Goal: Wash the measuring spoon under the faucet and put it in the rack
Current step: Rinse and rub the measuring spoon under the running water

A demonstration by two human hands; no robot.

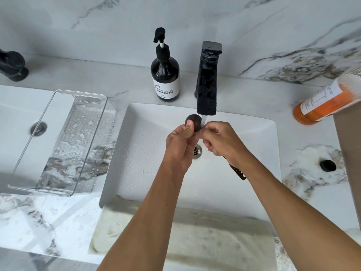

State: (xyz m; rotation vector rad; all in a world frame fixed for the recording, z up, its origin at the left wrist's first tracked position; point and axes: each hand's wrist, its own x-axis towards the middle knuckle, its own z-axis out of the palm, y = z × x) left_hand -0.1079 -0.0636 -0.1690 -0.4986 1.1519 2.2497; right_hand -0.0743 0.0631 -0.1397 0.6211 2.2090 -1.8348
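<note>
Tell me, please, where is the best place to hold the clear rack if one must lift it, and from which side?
Probably by the cut-out handle in the far short wall of the clear rack, reaching from the far end. That slot is the only grip shape I can see. The long walls look smooth and wet, so they may slip.

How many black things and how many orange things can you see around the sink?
Black: 6: soap bottle, faucet, measuring spoon, a second faucet at far left, a round cap on the counter, and the drain of the left sink
Orange: 1: bottle lying tilted at right
Total: 7
</note>
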